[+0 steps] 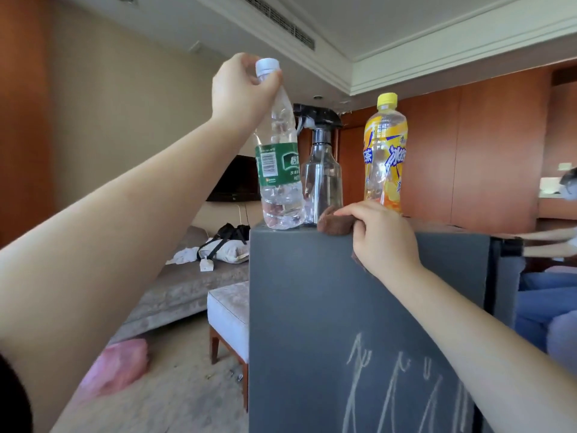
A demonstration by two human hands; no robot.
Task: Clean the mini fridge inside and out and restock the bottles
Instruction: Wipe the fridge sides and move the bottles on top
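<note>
The task is judged to be at an early or middle stage, with the outside cleaning under way and the restocking not yet done. The mini fridge [327, 292] is seen from low down, its grey face turned to the camera, and its inside is hidden, so it cannot be told whether the interior has been cleaned. A brown cloth [332, 225] is pinched in the right hand [381, 239], whose fingers are curled over it at the front edge of the fridge top, as if that top is being wiped. The neck of a clear water bottle [278, 170] with a green label is gripped just under the white cap by the left hand [243, 89]; the bottle is tilted, with its base at the left front corner of the fridge top, and whether it rests there or is just lifted clear cannot be told. A clear spray bottle [321, 182] with a black trigger stands upright on the top just behind the cloth, and a yellow drink bottle [385, 157] stands to its right. White scrawled marks [406, 385] are seen low on the grey face, so that face is taken to be uncleaned. The marks, possibly the inside, and the return of both drink bottles are judged to be left. Another person's arm [549, 242] is stretched towards the fridge's far right edge.
</note>
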